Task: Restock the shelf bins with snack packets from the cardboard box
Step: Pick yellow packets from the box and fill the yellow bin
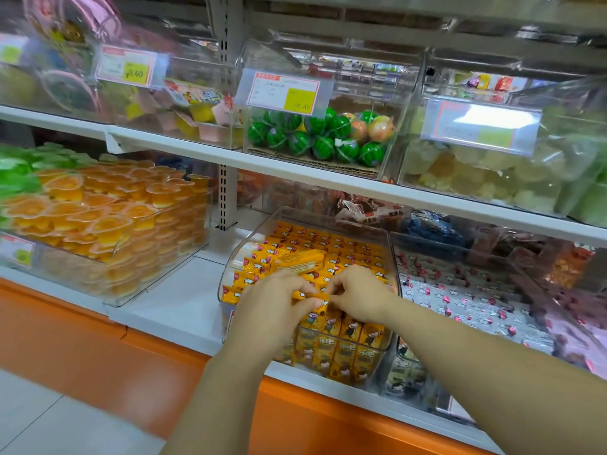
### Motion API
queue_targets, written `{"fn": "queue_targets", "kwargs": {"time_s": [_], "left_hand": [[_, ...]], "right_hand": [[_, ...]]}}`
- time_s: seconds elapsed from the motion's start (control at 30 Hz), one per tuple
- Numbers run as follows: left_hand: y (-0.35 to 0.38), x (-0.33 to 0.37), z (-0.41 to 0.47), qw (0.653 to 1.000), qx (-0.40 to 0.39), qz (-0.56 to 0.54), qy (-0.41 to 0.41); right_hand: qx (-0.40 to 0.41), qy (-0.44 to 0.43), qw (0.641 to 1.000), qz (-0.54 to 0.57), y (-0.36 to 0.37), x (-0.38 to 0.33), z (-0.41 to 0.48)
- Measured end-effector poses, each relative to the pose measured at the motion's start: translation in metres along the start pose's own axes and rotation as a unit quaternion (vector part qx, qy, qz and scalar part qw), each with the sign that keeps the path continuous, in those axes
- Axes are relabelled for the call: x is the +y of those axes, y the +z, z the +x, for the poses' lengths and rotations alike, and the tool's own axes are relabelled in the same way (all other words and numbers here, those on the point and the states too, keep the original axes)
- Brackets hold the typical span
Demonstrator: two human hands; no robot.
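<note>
A: Nearest to us, what do we make of the two hands?

B: We see both forearms reaching in over the orange front edge of the lower shelf [184,316]. The left hand [276,307] and the right hand [356,295] meet over the front of the clear bin [392,257], fingers curled in narrow, thumb against forefinger.

A: Holding what?

B: Between them we see one yellow snack packet [310,296], pinched at its left end by the left hand and at its right end by the right. It sits just above the packed rows, near the bin's front wall.

A: And the bin itself?

B: We count it nearly full: yellow packets standing upright in rows [331,244], with one loose yellow packet [300,260] lying flat across the top, just beyond the knuckles.

A: Beside it?

B: To the right, touching that bin, another clear bin of white and red packets [460,297]. To the left, well apart along the same shelf, a bin of orange jelly cups [98,211].

A: Farther back?

B: On the upper shelf [295,165] we see a bin of watermelon-patterned balls [315,139] behind a yellow price tag [282,91], and pale jellies [476,178] at the right. The top left corner is too blurred for us to tell.
</note>
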State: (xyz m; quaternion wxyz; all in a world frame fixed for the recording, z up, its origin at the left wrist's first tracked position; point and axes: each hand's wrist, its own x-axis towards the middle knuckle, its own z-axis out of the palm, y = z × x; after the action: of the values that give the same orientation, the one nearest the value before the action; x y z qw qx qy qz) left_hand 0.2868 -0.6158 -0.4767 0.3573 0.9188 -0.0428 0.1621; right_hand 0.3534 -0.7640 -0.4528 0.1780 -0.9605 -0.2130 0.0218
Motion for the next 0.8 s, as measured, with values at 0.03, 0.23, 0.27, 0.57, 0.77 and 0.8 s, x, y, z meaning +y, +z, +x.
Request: {"fn": "queue_targets", "kwargs": {"time_s": [0.03,0.23,0.27,0.57,0.77,0.8], "left_hand": [[-0.002,0.001,0.0,1.0,-0.005,0.003,0.0],[-0.003,0.001,0.0,0.995,0.005,0.095,-0.004],[-0.001,0.001,0.0,0.993,0.002,0.121,-0.011],[0.014,0.013,0.007,0.956,-0.03,0.28,-0.079],[0.011,0.017,0.002,0.953,-0.041,0.291,-0.081],[0.011,0.018,-0.001,0.952,-0.044,0.292,-0.075]], "right_hand": [[0.018,-0.011,1.0,-0.012,0.003,0.001,-0.002],[0.123,-0.068,0.99,-0.017,0.007,0.004,-0.013],[0.124,-0.073,0.989,-0.023,0.005,0.003,-0.013],[0.028,-0.034,0.996,-0.079,0.004,-0.005,-0.001],[0.005,-0.03,0.992,-0.123,0.015,-0.005,-0.004],[-0.006,-0.044,0.99,-0.131,0.007,-0.006,-0.007]]}}
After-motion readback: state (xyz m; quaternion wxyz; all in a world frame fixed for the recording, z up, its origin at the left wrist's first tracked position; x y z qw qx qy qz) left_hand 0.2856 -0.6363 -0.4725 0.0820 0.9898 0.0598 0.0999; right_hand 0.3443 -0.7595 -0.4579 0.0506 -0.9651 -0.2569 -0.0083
